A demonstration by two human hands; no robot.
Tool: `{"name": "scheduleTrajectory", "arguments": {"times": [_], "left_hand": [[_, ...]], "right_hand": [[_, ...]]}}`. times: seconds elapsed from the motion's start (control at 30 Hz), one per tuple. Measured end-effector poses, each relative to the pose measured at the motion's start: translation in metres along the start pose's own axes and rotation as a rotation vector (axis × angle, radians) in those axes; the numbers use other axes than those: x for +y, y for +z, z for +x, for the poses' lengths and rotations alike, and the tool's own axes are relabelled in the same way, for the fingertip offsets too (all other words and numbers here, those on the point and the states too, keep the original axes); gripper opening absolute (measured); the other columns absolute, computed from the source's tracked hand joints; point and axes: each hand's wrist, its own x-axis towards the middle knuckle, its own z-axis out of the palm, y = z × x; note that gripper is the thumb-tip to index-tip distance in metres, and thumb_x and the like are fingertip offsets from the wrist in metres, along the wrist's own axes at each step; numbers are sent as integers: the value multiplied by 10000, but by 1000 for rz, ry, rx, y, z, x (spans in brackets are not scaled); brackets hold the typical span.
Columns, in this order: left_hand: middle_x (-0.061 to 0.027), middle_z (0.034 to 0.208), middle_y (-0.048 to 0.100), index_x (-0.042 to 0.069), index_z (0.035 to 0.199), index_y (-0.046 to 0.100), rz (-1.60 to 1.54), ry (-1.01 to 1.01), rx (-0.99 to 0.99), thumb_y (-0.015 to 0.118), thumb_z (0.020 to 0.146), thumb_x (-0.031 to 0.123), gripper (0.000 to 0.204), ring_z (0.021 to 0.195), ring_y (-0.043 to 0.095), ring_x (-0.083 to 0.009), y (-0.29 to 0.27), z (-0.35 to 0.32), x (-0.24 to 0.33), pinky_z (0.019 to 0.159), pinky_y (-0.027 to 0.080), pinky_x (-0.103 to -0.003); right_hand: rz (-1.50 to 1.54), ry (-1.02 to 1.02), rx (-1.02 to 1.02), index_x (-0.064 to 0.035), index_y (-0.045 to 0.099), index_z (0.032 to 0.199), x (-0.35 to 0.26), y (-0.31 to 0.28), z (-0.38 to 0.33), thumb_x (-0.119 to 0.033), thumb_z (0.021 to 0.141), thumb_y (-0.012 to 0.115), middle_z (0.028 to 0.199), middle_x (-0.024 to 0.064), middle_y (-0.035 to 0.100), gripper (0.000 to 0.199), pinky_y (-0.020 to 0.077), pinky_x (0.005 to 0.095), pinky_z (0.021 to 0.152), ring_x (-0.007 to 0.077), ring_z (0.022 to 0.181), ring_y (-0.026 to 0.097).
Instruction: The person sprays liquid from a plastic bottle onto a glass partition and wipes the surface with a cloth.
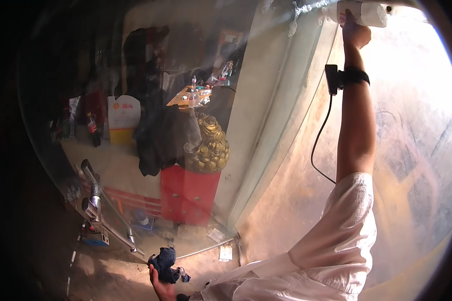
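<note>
My right arm reaches up to the top right, where my right hand (355, 34) is closed around a white plastic bottle (362, 14). The bottle lies on its side, its narrower end toward the glass. White foam or liquid (309, 7) streaks the top of the glass pane (181, 65) beside that end and runs down in clumps. Low in the view, my left hand (161, 288) is closed around a crumpled dark cloth (164, 263), part of which hangs to the right. The left fingers are partly hidden under the cloth.
A metal door handle (95, 198) stands out at the left. Through the glass show a golden statue (208, 145) on a red cabinet (191, 195), a cola bottle (93, 129) and a white-and-yellow container (124, 118). A black cable (314, 145) hangs from my right wrist's strapped device (332, 79).
</note>
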Motion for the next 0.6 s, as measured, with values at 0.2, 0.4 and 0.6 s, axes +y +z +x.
{"name": "scheduleTrajectory", "arguments": {"times": [0.2,0.4,0.6], "left_hand": [[-172,1438,524,147,1467,444,-49,-52,-34,558,982,405,561,1251,560,-323,11,-2,0,823,575,-463],[-179,1419,542,152,1455,460,-27,-72,11,556,982,416,551,1112,633,-316,-21,4,-13,765,576,-452],[-162,1346,585,45,1425,465,-37,-37,-36,522,995,415,570,1052,637,-286,1,-7,-6,803,556,-414]], "right_hand": [[-63,76,-13,-48,774,890,19,1,-9,-593,820,655,829,199,729,563,555,443,758,378,815,716],[-54,59,-2,-39,772,873,31,-22,-48,-531,832,672,794,160,736,504,555,424,725,342,786,724],[624,134,-28,-2,761,940,-15,-39,-107,-381,838,760,827,132,756,393,563,348,722,234,742,743]]}}
